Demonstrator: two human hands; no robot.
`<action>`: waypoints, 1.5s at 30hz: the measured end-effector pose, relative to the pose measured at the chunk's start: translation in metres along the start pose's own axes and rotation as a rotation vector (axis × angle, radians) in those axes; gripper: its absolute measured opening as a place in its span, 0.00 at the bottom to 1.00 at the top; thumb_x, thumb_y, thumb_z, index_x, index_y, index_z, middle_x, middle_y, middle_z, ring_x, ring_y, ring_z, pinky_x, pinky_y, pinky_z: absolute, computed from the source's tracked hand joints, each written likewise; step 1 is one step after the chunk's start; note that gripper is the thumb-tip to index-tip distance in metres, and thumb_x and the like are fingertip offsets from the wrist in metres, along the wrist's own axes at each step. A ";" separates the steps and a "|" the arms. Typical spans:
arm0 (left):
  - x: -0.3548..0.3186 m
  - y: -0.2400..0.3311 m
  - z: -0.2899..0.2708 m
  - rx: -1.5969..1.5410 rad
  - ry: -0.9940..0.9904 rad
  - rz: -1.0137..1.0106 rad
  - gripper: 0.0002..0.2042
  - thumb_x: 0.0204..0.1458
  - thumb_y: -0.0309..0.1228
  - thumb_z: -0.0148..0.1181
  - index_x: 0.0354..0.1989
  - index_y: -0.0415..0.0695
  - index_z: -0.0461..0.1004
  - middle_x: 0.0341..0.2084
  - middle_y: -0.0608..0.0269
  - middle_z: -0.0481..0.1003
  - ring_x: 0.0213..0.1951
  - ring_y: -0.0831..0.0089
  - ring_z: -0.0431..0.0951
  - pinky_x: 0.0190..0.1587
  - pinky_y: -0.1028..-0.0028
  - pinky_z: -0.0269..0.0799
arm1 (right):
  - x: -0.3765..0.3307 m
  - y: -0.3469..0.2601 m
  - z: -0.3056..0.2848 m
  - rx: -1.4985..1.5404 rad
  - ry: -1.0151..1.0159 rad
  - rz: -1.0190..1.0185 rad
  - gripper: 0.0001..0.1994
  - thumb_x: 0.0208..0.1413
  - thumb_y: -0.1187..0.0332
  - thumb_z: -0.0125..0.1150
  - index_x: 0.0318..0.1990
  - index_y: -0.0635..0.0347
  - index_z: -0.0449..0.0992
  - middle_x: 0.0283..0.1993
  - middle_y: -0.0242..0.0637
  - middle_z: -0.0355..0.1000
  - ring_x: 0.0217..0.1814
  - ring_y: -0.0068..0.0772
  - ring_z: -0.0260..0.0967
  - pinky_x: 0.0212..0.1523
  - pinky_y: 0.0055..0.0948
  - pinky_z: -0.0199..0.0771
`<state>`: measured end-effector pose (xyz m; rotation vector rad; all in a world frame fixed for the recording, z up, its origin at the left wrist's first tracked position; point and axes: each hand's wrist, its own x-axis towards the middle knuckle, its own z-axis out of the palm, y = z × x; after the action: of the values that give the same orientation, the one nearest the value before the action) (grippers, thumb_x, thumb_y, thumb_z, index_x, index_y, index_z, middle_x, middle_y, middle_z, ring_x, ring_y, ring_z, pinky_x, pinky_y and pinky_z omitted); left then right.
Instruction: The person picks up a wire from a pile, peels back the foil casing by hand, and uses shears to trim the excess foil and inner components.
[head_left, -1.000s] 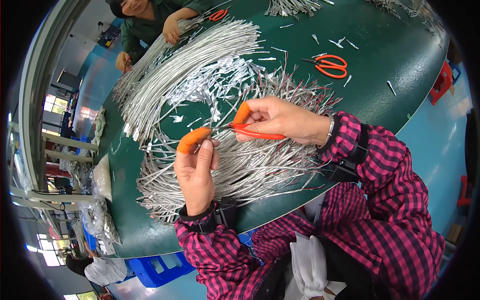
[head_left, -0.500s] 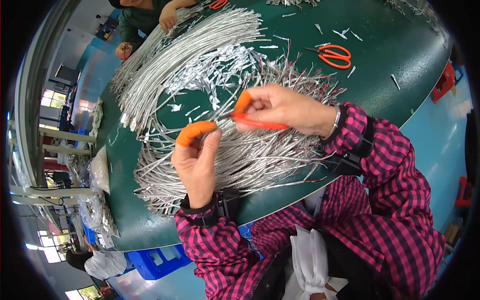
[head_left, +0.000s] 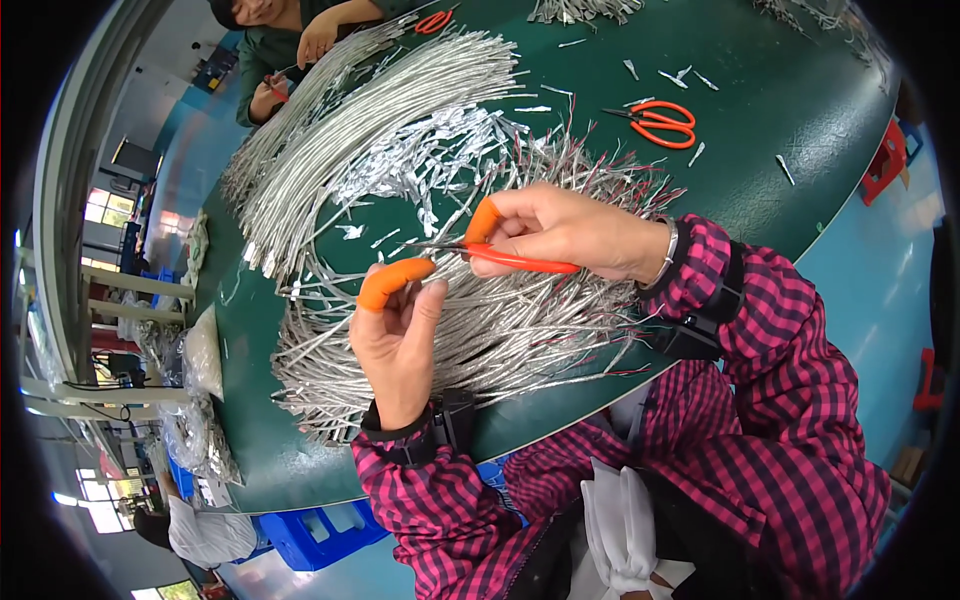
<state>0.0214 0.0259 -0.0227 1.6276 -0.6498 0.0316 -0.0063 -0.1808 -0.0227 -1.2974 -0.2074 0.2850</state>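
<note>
Scissors (head_left: 500,255) gripped in right hand (head_left: 570,232), left hand (head_left: 400,335) pinching cable (head_left: 425,290)

Green table (head_left: 800,190), silver cables (head_left: 400,120), scissors (head_left: 655,122)

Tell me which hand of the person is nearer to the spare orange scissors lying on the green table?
Right. The right hand is just below and left of the spare orange scissors, apart from them. The left hand is lower and farther left, over the silver cables.
</note>
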 end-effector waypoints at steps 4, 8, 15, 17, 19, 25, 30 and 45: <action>-0.002 0.003 0.003 -0.004 0.078 -0.089 0.07 0.49 0.18 0.61 0.36 0.38 0.73 0.25 0.73 0.65 0.27 0.85 0.63 0.30 0.84 0.59 | -0.001 -0.001 0.000 -0.059 -0.010 -0.011 0.10 0.55 0.71 0.59 0.42 0.66 0.71 0.38 0.34 0.73 0.41 0.18 0.70 0.42 0.18 0.69; -0.001 0.000 0.000 0.066 0.046 -0.095 0.08 0.46 0.17 0.63 0.35 0.38 0.74 0.23 0.73 0.65 0.25 0.85 0.63 0.27 0.84 0.57 | -0.003 -0.003 0.001 -0.121 -0.015 -0.054 0.10 0.54 0.71 0.60 0.41 0.66 0.72 0.37 0.33 0.73 0.38 0.16 0.70 0.40 0.17 0.68; -0.001 -0.003 -0.012 0.212 -0.172 0.139 0.08 0.47 0.14 0.59 0.35 0.36 0.73 0.29 0.69 0.67 0.30 0.82 0.65 0.33 0.84 0.60 | 0.000 -0.007 -0.008 -0.135 0.022 -0.018 0.09 0.53 0.72 0.61 0.40 0.66 0.73 0.37 0.33 0.73 0.37 0.16 0.70 0.39 0.17 0.68; 0.001 -0.002 -0.010 0.212 -0.159 0.157 0.08 0.46 0.14 0.59 0.35 0.38 0.74 0.27 0.69 0.67 0.29 0.81 0.65 0.31 0.83 0.59 | 0.000 -0.008 -0.010 -0.098 0.053 0.022 0.09 0.53 0.72 0.61 0.40 0.66 0.73 0.37 0.33 0.73 0.37 0.16 0.70 0.39 0.17 0.69; 0.003 -0.001 -0.008 0.215 -0.135 0.189 0.09 0.45 0.16 0.61 0.34 0.40 0.75 0.23 0.68 0.68 0.25 0.80 0.65 0.26 0.80 0.58 | 0.000 -0.009 -0.010 -0.102 0.042 0.001 0.09 0.53 0.72 0.61 0.40 0.66 0.73 0.37 0.33 0.73 0.37 0.16 0.69 0.39 0.18 0.69; 0.003 -0.002 -0.008 0.152 -0.076 0.168 0.09 0.45 0.15 0.61 0.34 0.40 0.75 0.26 0.68 0.67 0.27 0.80 0.64 0.28 0.82 0.58 | -0.005 -0.017 -0.017 -0.294 -0.093 -0.114 0.11 0.53 0.70 0.62 0.40 0.66 0.73 0.36 0.32 0.73 0.38 0.15 0.67 0.40 0.20 0.69; 0.003 -0.004 -0.015 0.134 0.068 0.199 0.08 0.47 0.15 0.60 0.35 0.39 0.75 0.28 0.68 0.67 0.27 0.82 0.64 0.28 0.83 0.58 | -0.006 -0.021 -0.023 -0.621 -0.004 -0.243 0.11 0.51 0.69 0.63 0.40 0.66 0.72 0.37 0.33 0.72 0.39 0.20 0.68 0.40 0.24 0.70; -0.001 -0.009 -0.008 0.026 0.123 0.231 0.09 0.53 0.17 0.55 0.43 0.38 0.72 0.32 0.63 0.70 0.29 0.81 0.68 0.32 0.82 0.63 | -0.011 -0.015 0.007 -0.785 0.204 -0.345 0.11 0.50 0.71 0.63 0.38 0.66 0.72 0.32 0.35 0.72 0.32 0.24 0.70 0.32 0.24 0.69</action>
<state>0.0274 0.0341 -0.0294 1.5549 -0.7416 0.3077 -0.0180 -0.1813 -0.0065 -2.0163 -0.3857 -0.2574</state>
